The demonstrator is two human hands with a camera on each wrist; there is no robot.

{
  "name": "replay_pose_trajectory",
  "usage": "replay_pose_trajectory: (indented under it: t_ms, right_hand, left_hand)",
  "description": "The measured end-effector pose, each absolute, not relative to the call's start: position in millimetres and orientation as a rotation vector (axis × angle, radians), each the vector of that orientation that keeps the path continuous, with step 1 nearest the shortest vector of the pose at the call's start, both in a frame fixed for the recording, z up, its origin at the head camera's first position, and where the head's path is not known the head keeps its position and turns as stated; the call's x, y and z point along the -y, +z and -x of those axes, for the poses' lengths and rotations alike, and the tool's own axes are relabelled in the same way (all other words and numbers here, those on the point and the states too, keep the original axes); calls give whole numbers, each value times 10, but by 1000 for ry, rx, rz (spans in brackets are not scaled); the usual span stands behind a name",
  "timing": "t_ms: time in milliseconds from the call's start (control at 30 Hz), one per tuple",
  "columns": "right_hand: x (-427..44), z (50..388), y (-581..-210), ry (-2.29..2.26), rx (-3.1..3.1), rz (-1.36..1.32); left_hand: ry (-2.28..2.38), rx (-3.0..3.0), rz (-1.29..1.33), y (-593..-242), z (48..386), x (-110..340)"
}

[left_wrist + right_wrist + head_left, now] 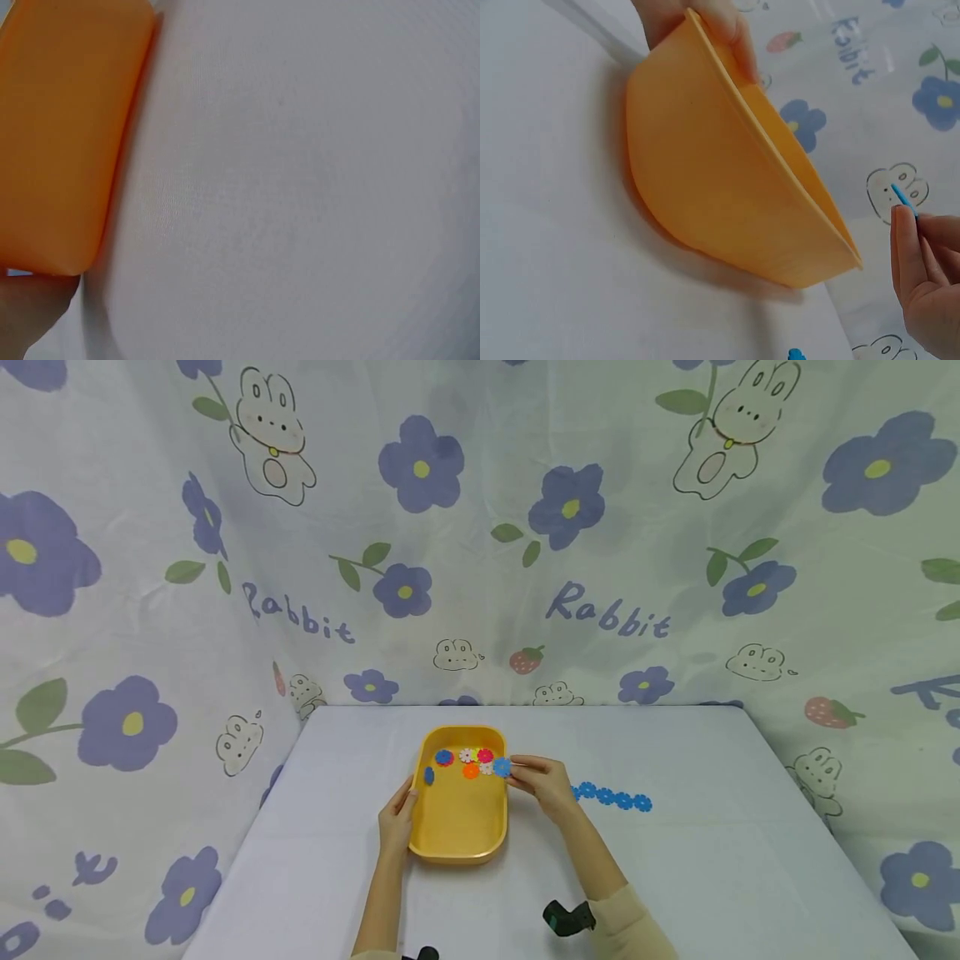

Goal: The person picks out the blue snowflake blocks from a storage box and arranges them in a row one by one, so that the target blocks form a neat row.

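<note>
A yellow plastic basin [457, 822] stands at mid-table, with several small flower-shaped discs inside toward its far end. My left hand [397, 822] grips its left rim, the thumb hooked over the edge, as the right wrist view also shows. Between thumb and fingers my right hand [542, 783] pinches a light blue flower-shaped disc [502, 767] by the basin's right rim. That disc [902, 196] appears edge-on in the right wrist view. Among the discs in the basin are an orange one [470, 771], a red one [485, 756] and a dark blue one [429, 775].
Right of my right hand, a row of several blue flower-shaped discs [615, 797] lies on the white table [712, 860], its left end partly hidden by the hand. A printed rabbit-and-flower cloth [480, 552] hangs behind and at both sides.
</note>
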State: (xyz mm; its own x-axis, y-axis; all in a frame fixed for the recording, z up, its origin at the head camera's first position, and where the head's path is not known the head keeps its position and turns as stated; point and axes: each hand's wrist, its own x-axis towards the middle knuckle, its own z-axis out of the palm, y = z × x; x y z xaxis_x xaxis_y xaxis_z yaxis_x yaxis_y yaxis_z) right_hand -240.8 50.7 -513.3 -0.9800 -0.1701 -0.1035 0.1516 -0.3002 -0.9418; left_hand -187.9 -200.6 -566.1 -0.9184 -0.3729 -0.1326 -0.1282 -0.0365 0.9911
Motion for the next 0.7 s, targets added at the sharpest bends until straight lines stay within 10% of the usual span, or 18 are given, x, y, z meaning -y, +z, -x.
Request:
replay_pose_trajectory:
  t_ms: [700]
  right_hand:
    - [-1218,2266,-5212,-2426,-1754,-137]
  left_hand:
    - [-2091,2032,-496,-5687,1869,2005]
